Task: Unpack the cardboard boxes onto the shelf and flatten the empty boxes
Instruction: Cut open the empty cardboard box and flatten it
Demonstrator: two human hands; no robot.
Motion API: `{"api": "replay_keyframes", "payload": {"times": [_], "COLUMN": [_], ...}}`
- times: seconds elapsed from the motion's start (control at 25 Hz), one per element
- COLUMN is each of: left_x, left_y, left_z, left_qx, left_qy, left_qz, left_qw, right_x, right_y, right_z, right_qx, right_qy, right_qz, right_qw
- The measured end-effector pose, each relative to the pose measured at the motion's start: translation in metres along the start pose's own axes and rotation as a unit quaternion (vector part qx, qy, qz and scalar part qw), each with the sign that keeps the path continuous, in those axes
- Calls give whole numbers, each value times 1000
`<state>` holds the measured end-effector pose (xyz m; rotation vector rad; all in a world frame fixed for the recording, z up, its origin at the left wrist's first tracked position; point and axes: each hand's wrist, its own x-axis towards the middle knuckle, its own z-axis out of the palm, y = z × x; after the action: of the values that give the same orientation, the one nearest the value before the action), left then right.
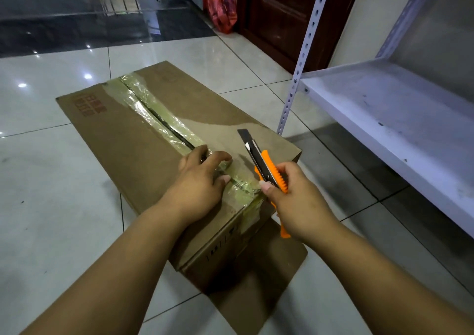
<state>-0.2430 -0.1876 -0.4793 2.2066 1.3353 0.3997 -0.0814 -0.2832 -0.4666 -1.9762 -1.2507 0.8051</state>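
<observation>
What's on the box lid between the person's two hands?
In the head view, a strip of clear packing tape over the seam of the cardboard box runs between the left hand and the right hand, which holds an orange utility knife.

The shelf (400, 119) board lies bare and open from above, reachable from the left past its upright post (300, 60), which stands just beside the box's (123, 140) far right corner. Tiled floor (46, 206) left of the box is open — on the near right, a flat cardboard sheet (261, 293) covers it.
</observation>
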Motion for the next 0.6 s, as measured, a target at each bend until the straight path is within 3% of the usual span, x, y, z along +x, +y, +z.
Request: {"api": "replay_keyframes", "payload": {"times": [0.2, 0.6], "left_x": [-17, -10], "left_y": [7, 5], "left_z": [1, -9], "left_qx": [-18, 28], "left_qy": [-13, -10], "left_qz": [-55, -134], "left_qw": [998, 990], "right_x": [3, 5], "right_y": [-1, -1], "right_z": [3, 12], "right_qx": [36, -3], "right_qy": [-9, -20], "right_qz": [-8, -22], "right_qw": [999, 1000]}}
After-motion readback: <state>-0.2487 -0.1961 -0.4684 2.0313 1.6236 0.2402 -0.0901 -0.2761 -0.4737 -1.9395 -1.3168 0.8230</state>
